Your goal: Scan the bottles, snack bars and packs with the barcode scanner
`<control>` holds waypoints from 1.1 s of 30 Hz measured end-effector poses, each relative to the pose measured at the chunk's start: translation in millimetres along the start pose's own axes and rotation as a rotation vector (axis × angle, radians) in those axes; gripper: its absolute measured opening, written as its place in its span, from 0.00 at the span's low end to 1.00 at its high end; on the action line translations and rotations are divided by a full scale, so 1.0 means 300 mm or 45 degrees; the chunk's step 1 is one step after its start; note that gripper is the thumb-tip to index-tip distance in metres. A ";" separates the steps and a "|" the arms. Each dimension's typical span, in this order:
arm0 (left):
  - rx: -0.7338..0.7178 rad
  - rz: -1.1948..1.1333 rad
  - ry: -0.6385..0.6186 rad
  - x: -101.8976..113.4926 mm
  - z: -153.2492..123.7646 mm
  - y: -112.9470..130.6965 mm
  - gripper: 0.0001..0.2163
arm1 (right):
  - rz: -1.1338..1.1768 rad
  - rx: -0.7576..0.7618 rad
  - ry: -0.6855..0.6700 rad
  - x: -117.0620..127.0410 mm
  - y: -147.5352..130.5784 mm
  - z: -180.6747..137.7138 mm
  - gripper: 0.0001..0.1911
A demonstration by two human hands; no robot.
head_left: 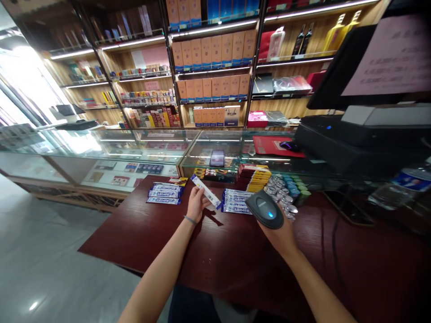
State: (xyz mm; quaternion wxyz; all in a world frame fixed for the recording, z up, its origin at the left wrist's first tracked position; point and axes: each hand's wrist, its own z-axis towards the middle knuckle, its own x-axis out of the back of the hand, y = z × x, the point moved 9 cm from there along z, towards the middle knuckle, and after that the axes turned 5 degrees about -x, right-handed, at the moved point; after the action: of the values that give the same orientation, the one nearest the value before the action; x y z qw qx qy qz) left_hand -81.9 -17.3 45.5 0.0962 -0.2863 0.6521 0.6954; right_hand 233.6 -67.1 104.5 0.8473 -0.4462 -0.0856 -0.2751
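White packet (205,190) pinched in left grip (197,203), scanner (265,209) held in right grip (280,229), you seem mid-scanning; left pile (164,194) and right pile (235,201) flank your left grip, finished side unclear.

A slim, blue-ended white packet (206,192) is held aslant above the tabletop (215,251), apparently barcode side up; to its right, a dark handheld scanner (265,210) points its nose leftward, blue light glowing.
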 end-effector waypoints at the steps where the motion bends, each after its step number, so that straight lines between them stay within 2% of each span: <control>1: -0.019 -0.006 0.006 0.003 0.002 0.003 0.22 | -0.022 0.016 -0.012 0.003 -0.009 0.000 0.22; 4: -0.054 -0.060 0.036 0.018 0.011 0.006 0.21 | -0.104 0.028 -0.054 0.008 -0.032 -0.002 0.22; 8: -0.089 -0.181 0.166 0.070 0.025 -0.003 0.19 | -0.200 0.056 -0.174 -0.009 -0.059 -0.007 0.23; 15: -0.138 -0.275 0.282 0.104 0.035 -0.005 0.13 | -0.433 0.241 -0.443 -0.076 -0.093 -0.037 0.29; 19: -0.145 -0.277 0.238 0.090 0.032 0.005 0.11 | -0.457 0.342 -0.539 -0.096 -0.118 -0.048 0.19; 21: -0.135 -0.268 0.232 0.087 0.030 0.005 0.11 | -0.469 0.359 -0.574 -0.102 -0.121 -0.051 0.18; 24: -0.142 -0.273 0.222 0.082 0.027 0.008 0.10 | -0.452 0.311 -0.540 -0.092 -0.111 -0.046 0.21; 28: -0.140 -0.223 0.225 0.085 0.024 0.005 0.11 | -0.344 0.141 -0.410 -0.054 -0.075 -0.023 0.22; 31: -0.147 -0.183 0.210 0.082 0.026 0.006 0.13 | -0.205 0.000 -0.211 0.004 -0.035 0.009 0.20; 33: -0.171 -0.148 0.182 0.069 0.028 0.014 0.16 | -0.124 -0.054 -0.058 0.049 -0.006 0.030 0.23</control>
State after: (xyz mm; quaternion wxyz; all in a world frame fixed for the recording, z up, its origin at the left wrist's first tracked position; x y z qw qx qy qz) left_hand -103.3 -14.7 38.0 0.0702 -0.3782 0.5915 0.7086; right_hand 245.7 -66.5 116.8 0.8210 -0.4655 -0.1206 -0.3078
